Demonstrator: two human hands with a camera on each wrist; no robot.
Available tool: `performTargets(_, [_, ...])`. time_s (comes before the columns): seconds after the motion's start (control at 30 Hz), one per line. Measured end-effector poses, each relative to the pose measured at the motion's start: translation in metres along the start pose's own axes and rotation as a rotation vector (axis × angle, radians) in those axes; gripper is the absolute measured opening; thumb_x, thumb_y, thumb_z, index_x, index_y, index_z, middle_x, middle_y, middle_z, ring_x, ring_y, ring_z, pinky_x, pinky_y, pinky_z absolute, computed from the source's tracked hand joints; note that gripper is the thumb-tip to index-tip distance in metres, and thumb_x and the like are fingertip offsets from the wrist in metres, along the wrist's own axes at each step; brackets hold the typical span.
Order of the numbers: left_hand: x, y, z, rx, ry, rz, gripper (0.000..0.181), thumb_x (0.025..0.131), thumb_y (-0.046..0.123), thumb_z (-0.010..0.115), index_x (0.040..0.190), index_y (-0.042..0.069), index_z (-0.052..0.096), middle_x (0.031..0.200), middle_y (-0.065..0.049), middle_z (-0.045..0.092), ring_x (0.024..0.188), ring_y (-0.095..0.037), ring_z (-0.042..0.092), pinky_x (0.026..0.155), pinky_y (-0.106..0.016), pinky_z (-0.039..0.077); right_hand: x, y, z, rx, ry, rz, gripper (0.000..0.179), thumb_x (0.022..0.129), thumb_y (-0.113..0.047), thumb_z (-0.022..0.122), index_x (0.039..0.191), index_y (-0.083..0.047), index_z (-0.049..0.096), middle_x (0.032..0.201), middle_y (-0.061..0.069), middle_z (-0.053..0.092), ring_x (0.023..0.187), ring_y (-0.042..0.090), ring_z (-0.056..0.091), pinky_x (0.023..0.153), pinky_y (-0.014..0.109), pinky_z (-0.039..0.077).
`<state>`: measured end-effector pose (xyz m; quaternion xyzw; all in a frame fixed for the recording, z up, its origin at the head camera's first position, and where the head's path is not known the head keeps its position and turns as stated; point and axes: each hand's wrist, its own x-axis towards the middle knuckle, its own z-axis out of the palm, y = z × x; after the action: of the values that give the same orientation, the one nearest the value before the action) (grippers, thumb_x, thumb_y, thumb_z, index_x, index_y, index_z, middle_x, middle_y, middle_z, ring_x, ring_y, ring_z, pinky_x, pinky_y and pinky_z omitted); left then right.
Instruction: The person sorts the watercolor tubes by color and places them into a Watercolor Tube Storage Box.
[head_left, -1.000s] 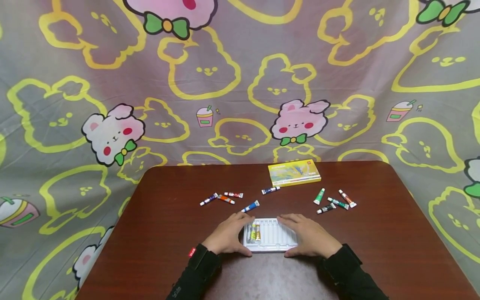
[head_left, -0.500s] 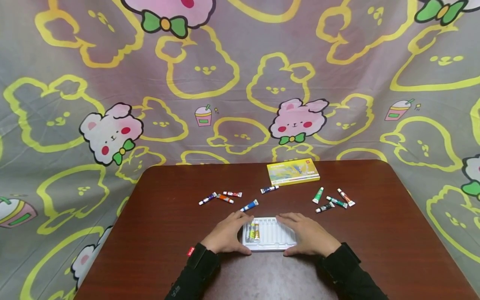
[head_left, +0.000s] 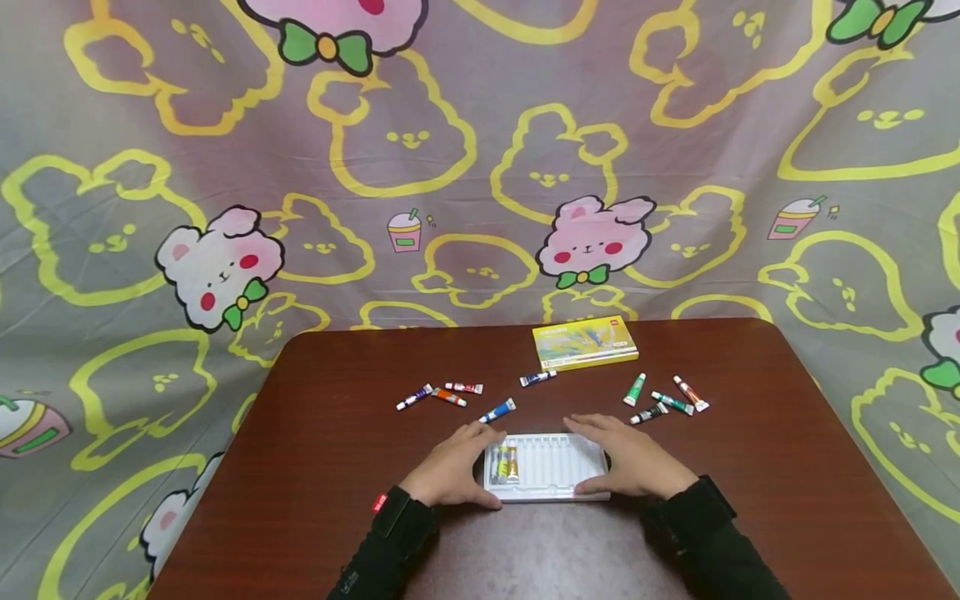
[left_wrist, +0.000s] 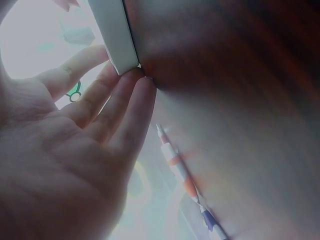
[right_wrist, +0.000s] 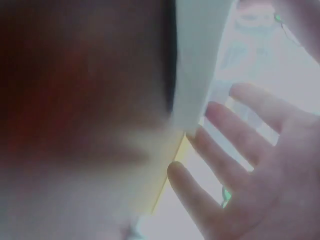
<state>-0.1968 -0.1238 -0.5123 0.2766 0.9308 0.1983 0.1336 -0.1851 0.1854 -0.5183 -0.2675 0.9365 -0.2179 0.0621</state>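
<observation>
A white plastic paint tray (head_left: 551,462) lies on the table near its front. In its left slots sit a few paint tubes (head_left: 504,463), yellow-green and gold among them; the other slots show bare. My left hand (head_left: 450,467) holds the tray's left end, thumb at the near corner and fingers at the far one. In the left wrist view its fingertips meet the tray's side wall (left_wrist: 114,35). At the right end, my right hand (head_left: 636,458) is spread, its thumb overlapping the near right corner. The right wrist view shows those fingers apart and straight beside the tray (right_wrist: 197,60).
Behind the left hand lie a blue tube (head_left: 498,410), a red tube (head_left: 464,388), an orange tube (head_left: 449,397) and a purple tube (head_left: 414,397). A dark blue tube (head_left: 538,378) lies before the yellow box (head_left: 585,343). Several green, black and brown tubes (head_left: 672,403) lie right.
My right hand has shifted right and loosened from the tray, uncovering more of its right end. My left hand stays at the left end. The view has drifted slightly.
</observation>
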Motion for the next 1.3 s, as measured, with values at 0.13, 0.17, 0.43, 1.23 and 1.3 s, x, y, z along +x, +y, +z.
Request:
performTargets(0.13, [0.0, 0.0, 0.0, -0.003, -0.001, -0.004, 0.098, 0.062, 0.047, 0.089, 0.145, 0.017, 0.047, 0.141, -0.003, 0.048, 0.124, -0.018, 0.041, 0.1, -0.047, 0.047, -0.004, 0.014, -0.01, -0.009, 0.058, 0.051, 0.097, 0.07, -0.063, 0.076, 0.15, -0.02, 0.042, 0.148, 0.011, 0.047, 0.132, 0.032, 0.044, 0.094, 0.059, 0.05])
performTargets(0.17, [0.0, 0.0, 0.0, -0.002, -0.003, -0.007, 0.098, 0.062, 0.047, 0.089, 0.145, 0.017, 0.047, 0.141, -0.003, 0.048, 0.124, -0.018, 0.041, 0.1, -0.047, 0.047, -0.005, 0.018, -0.012, -0.012, 0.069, 0.062, 0.097, 0.071, -0.063, 0.076, 0.15, -0.019, 0.042, 0.148, 0.012, 0.047, 0.132, 0.033, 0.043, 0.094, 0.06, 0.05])
performTargets(0.43, [-0.001, 0.001, -0.001, 0.005, 0.01, 0.009, 0.097, 0.062, 0.046, 0.089, 0.144, 0.015, 0.048, 0.14, -0.004, 0.049, 0.126, -0.019, 0.042, 0.1, -0.047, 0.048, -0.015, 0.044, -0.029, -0.128, 0.253, 0.185, 0.078, 0.08, -0.045, 0.076, 0.143, -0.008, 0.049, 0.134, 0.023, 0.057, 0.12, 0.041, 0.052, 0.093, 0.063, 0.048])
performTargets(1.23, [-0.001, 0.001, -0.001, -0.003, 0.014, 0.019, 0.097, 0.063, 0.045, 0.089, 0.145, 0.014, 0.047, 0.141, -0.004, 0.049, 0.126, -0.019, 0.042, 0.1, -0.047, 0.048, -0.012, 0.052, -0.015, -0.156, 0.152, 0.182, 0.066, 0.084, -0.036, 0.074, 0.139, -0.005, 0.054, 0.151, 0.02, 0.043, 0.137, 0.036, 0.037, 0.116, 0.065, 0.017])
performTargets(1.3, [-0.001, 0.001, -0.002, -0.007, 0.009, 0.014, 0.098, 0.063, 0.045, 0.089, 0.145, 0.015, 0.047, 0.141, -0.004, 0.049, 0.126, -0.018, 0.042, 0.101, -0.047, 0.048, -0.011, 0.052, -0.015, -0.15, 0.145, 0.17, 0.065, 0.084, -0.036, 0.074, 0.139, -0.005, 0.054, 0.151, 0.02, 0.043, 0.137, 0.037, 0.038, 0.117, 0.063, 0.019])
